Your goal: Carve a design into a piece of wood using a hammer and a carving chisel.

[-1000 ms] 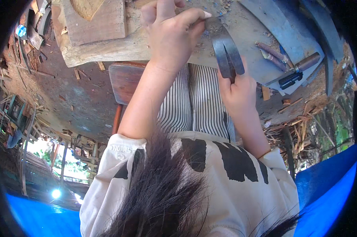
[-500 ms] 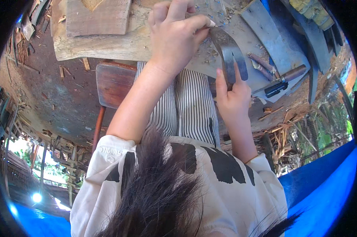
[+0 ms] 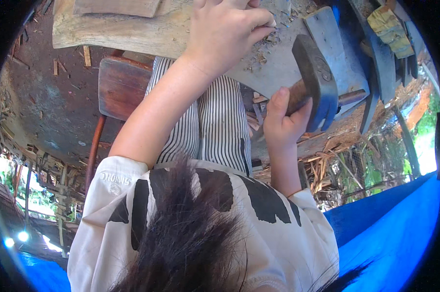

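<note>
My right hand (image 3: 284, 119) is closed around the wooden handle of a claw hammer (image 3: 322, 80). Its dark metal head is held up to the right of the worktop (image 3: 266, 65), turned broadside to me. At the top of the view, my left hand (image 3: 225, 36) hovers or rests over the worktop with bent fingers and the thumb pressed in. Whatever lies between those fingers is hidden, and part of the hand is cut off by the upper edge.
A pale wood slab (image 3: 118, 31) with a flat board (image 3: 115, 6) on it lies left. Below stands a wooden chair (image 3: 122, 87). At right are a grey plank (image 3: 322, 29), a dark-handled tool (image 3: 352, 97) and a yellowish block (image 3: 390, 31). Wood scraps litter the ground.
The hammer has swung right and turned, away from the left hand's fingertips. My left hand stays closed in much the same pose. The whole view has shifted slightly.
</note>
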A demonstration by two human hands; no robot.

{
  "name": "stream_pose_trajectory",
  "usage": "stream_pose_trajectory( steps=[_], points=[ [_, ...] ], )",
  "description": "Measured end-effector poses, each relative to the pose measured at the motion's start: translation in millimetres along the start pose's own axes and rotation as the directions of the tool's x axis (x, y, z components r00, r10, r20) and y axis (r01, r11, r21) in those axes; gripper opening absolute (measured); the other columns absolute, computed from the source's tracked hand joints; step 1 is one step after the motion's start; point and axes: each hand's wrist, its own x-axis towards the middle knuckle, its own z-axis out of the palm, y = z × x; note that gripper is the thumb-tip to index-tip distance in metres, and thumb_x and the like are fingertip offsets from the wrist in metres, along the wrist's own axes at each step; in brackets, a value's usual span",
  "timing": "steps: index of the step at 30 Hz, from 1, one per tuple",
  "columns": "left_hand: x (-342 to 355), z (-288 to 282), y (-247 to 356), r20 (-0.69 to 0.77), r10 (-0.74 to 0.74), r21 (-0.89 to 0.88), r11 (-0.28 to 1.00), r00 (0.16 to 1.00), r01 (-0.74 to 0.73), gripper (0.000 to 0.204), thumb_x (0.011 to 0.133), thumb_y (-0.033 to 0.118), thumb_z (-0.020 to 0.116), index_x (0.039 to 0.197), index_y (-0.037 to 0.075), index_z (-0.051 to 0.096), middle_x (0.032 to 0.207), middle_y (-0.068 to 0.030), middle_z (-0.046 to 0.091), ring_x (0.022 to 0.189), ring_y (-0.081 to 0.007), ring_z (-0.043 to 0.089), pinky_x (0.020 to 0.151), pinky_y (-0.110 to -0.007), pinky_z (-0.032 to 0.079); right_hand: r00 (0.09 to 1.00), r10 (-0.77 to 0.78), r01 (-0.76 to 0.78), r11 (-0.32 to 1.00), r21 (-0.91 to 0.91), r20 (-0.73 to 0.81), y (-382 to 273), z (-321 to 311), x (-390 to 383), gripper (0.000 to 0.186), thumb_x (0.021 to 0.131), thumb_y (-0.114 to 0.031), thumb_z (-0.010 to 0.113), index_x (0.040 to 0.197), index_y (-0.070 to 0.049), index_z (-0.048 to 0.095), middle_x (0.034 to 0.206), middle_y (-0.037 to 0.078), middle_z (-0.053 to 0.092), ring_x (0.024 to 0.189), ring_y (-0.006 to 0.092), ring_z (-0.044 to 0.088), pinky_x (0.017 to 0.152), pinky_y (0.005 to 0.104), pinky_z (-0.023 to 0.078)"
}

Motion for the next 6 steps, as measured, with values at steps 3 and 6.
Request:
stream_pose_trajectory(
  steps=[3, 6],
  points=[
    [-0.5, -5.1, 3.2, 0.017, -0.025, 0.019, 1.0, 1.0, 0.024, 0.014, 0.065, 0.018, 0.077, 0.076, 0.016, 0.07, 0.094, -0.0017, 0.054, 0.095, -0.0229, 0.049, 0.08, -0.038, 0.037, 0.997, -0.076, 0.077, 0.996, -0.042, 0.013, -13.8, 3.4, 17.3, 0.034, 0.092, -0.015, 0.064, 0.114, 0.009, 0.053, 0.083, 0.02, 0.066, 0.068, 0.0312, 0.068, 0.063, 0.0404, 0.052],
    [-0.8, -4.0, 2.2, -0.003, -0.02, -0.016, 1.0, 1.0, 0.02, 0.016, 0.064, 0.019, 0.078, 0.078, 0.016, 0.07, 0.095, -0.002, 0.054, 0.096, -0.0226, 0.05, 0.082, -0.039, 0.037, 0.997, 0.018, -0.02, 0.999, 0.028, 0.079, -10.6, 2.3, 17.2, 0.046, 0.094, -0.018, 0.063, 0.133, -0.001, 0.048, 0.093, 0.024, 0.069, 0.081, 0.0364, 0.071, 0.065, 0.0393, 0.053]
  ],
)
